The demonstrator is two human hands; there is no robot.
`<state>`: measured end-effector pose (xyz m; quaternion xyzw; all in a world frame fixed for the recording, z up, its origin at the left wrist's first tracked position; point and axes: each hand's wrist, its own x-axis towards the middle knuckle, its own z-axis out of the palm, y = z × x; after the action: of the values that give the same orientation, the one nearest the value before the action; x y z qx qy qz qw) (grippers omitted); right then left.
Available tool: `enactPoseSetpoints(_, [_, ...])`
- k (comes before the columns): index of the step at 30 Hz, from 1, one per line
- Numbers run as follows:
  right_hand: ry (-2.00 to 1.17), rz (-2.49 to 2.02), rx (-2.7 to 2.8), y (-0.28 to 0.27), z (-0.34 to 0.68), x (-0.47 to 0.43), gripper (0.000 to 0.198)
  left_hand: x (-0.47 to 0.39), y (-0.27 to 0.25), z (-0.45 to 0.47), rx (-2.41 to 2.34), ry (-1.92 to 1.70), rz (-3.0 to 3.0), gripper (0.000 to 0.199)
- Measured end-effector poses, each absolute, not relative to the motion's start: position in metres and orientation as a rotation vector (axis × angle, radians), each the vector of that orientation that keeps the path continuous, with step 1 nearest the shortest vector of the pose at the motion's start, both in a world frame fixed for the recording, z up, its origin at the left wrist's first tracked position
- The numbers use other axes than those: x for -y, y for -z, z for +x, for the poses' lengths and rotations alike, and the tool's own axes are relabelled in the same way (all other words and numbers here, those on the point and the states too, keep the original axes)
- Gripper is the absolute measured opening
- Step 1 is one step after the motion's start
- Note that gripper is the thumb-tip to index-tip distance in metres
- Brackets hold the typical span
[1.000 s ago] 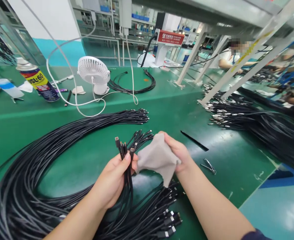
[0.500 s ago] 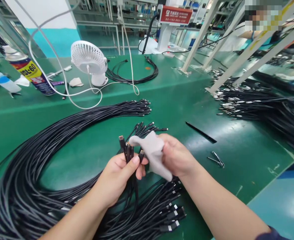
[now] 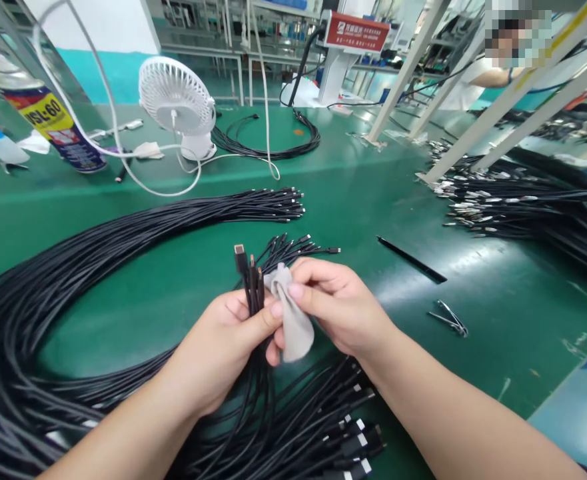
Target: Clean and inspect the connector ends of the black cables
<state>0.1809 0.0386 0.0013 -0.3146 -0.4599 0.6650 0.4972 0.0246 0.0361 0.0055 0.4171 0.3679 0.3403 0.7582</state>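
Note:
Several black cables [image 3: 254, 293] stand upright in my left hand [image 3: 233, 327], closed around them just below their connectors. Pinched in my right hand [image 3: 338, 300] is a light grey cloth [image 3: 296, 327], folded against the right side of the held bunch. The connector under the cloth is hidden. Below my hands lies a bundle of black cables [image 3: 293, 433] with white-tipped connectors. Just beyond the hands more cable ends [image 3: 293, 248] fan out on the green table [image 3: 353, 207]. A long curved cable bundle [image 3: 138, 230] sweeps round on the left.
To the right lie a thin black strip [image 3: 410, 259] and a nail clipper [image 3: 450, 319]. Behind stand a white fan [image 3: 177, 97] and a spray can [image 3: 56, 127] with a looping white cord. Cables [image 3: 513, 200] are heaped at the far right by slanted posts; a person [image 3: 473, 83] is beyond.
My right hand has brought the cloth left, onto the cables in my left hand. The cloth is now folded over one connector that showed before. The view has shifted slightly.

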Motion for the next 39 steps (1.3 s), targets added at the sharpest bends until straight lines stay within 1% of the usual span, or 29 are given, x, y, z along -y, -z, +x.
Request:
enactPoseSetpoints(3, [-1.527,-0.854,1.226,-0.001,0.18,-0.04,0.026,-0.037,-0.009,0.026,-0.864,-0.784,0.91,0.027])
enactPoseSetpoints(5, [-1.376,-0.938,1.366,-0.004,0.18,-0.041,0.023,-0.038,-0.012,0.026,-0.874,-0.773,0.897,0.029])
enactPoseSetpoints(7, [-1.094,-1.025,1.549,-0.008,0.18,-0.041,0.018,-0.039,-0.012,0.024,-0.875,-0.76,0.865,0.031])
enactPoseSetpoints(10, [-0.617,-1.045,1.782,-0.009,0.18,-0.041,0.021,-0.039,-0.009,0.023,-0.867,-0.732,0.853,0.032])
enactPoseSetpoints(12, [-0.501,-1.013,1.845,-0.007,0.18,-0.042,0.024,-0.039,-0.007,0.022,-0.88,-0.715,0.872,0.032])
enactPoseSetpoints(14, [-0.529,-1.014,1.847,-0.006,0.181,-0.043,0.025,-0.039,-0.006,0.023,-0.897,-0.707,0.895,0.033])
enactPoseSetpoints(16, [-0.63,-1.036,1.815,-0.006,0.181,-0.043,0.024,-0.039,-0.006,0.023,-0.9,-0.712,0.918,0.035])
enactPoseSetpoints(21, [-1.067,-0.991,1.653,-0.006,0.182,-0.044,0.016,-0.04,-0.009,0.023,-0.883,-0.754,0.945,0.039])
enactPoseSetpoints(24, [-1.286,-0.905,1.537,-0.004,0.183,-0.045,0.028,-0.04,-0.008,0.023,-0.893,-0.752,0.951,0.037])
enactPoseSetpoints(29, [-1.334,-0.92,1.473,-0.006,0.183,-0.046,0.036,-0.039,-0.007,0.024,-0.864,-0.738,0.95,0.038])
enactPoseSetpoints(32, [-1.387,-0.93,1.406,-0.007,0.184,-0.045,0.034,-0.039,-0.007,0.024,-0.863,-0.739,0.945,0.038])
enactPoseSetpoints(36, [-1.537,-0.868,1.302,-0.006,0.187,-0.048,0.033,-0.039,-0.007,0.023,-0.837,-0.742,0.95,0.037])
enactPoseSetpoints(39, [-1.534,-0.869,1.32,-0.003,0.189,-0.05,0.033,-0.039,-0.007,0.022,-0.838,-0.74,0.943,0.039])
